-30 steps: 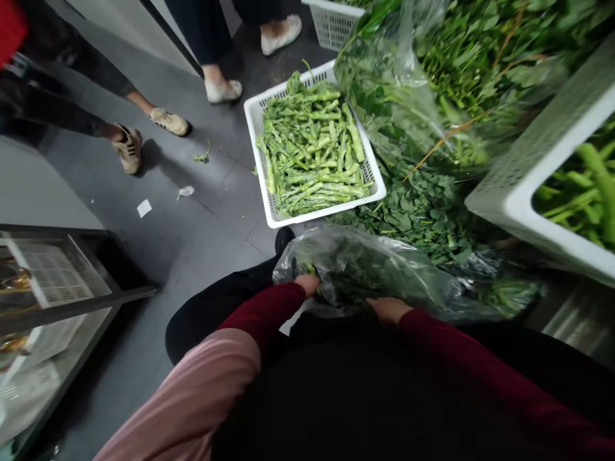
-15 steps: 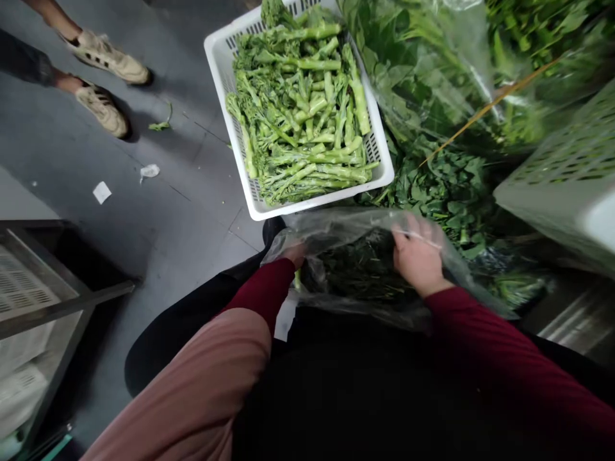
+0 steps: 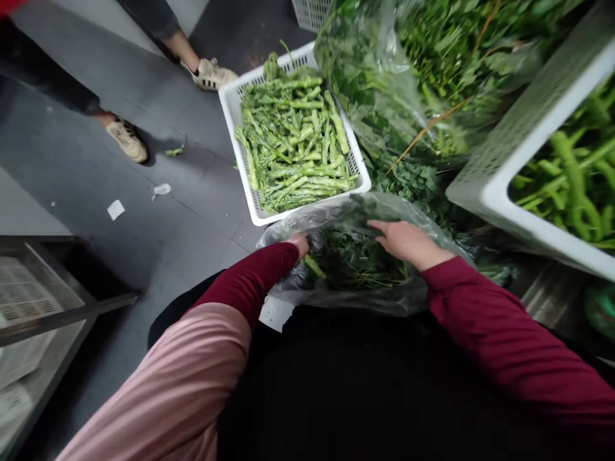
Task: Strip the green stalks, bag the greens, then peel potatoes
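Observation:
A clear plastic bag (image 3: 398,301) lies open in front of my body, with dark leafy greens (image 3: 365,259) inside. At the bag's left side is my left hand (image 3: 300,244), partly hidden by the sleeve and plastic; a pale green stalk (image 3: 314,266) shows just below it. I cannot make out what its fingers hold. My right hand (image 3: 402,241) hovers over the right part of the bag's opening, index finger stretched out to the left, nothing visible in it. Just beyond the bag sits a white basket (image 3: 310,208) full of green stalks (image 3: 305,137).
More bagged greens (image 3: 379,96) lie at the upper right, beside a white crate (image 3: 500,160) of green vegetables. A person's shoes (image 3: 127,139) stand on the floor at the upper left. A metal rack (image 3: 72,315) is at the left.
The view has shifted, showing more of the right crate. My right hand has come off the bag's rim, its index finger now extended. The person's feet are farther apart.

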`<state>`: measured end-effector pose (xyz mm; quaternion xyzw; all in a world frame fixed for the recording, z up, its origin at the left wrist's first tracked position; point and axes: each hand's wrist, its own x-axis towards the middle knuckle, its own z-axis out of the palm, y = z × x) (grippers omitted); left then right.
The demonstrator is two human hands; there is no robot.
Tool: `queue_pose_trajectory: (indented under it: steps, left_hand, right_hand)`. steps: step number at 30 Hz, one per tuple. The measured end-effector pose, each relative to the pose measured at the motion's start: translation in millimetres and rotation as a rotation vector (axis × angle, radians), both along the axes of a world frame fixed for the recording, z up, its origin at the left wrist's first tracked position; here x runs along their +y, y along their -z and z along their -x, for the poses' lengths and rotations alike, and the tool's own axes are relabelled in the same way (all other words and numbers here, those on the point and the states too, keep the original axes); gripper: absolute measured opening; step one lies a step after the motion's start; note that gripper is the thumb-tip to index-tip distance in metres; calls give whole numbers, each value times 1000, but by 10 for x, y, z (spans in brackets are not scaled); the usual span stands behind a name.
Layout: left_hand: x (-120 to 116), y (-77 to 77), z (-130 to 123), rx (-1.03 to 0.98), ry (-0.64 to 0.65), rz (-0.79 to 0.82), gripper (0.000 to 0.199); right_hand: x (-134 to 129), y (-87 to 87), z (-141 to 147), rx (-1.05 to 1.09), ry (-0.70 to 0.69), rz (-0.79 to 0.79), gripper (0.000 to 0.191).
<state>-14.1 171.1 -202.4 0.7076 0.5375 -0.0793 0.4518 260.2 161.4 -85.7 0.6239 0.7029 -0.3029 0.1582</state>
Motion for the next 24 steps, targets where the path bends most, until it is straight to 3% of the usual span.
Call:
queue_pose_trajectory:
  steps: [3,6,9,11,13,16,19,23,24]
  left_hand:
    - [166,-381,-77,-9,127,32,20]
    - [144,-890,-222,-93,182,38,17]
    - [-136,-1393,-429,-363,-19,111,23]
    - [-417,-1664,-571,-599,-223,165,33]
    - [-707,-1873,-686,-756,-368,178,41]
    - [-1069,-2105,-773,-838,-480,133,46]
    - [-1332,-2268,-752,-772,-458,77,45]
    - [-1546,-2261,-668,-675,-405,64,43]
    - [-1574,-2216,-655,-669,-456,9,42]
  right_hand:
    - [-209,-37,-65,58,40,30,41]
    - [-512,-134,-93,201,186,-12,39]
    - [-858,-292,12,548,372,3,48]
    - [-1060,-414,154,804,403,-46,56]
    - [-1221,-535,310,896,387,-154,45]
    - [-1421,-715,498,979,466,-247,31]
    - [-1636,-880,619,1247,592,-231,40]
    - [-1844,-936,722,1314,802,-123,45]
    - [-1855,-921,736,1322,878,-125,44]
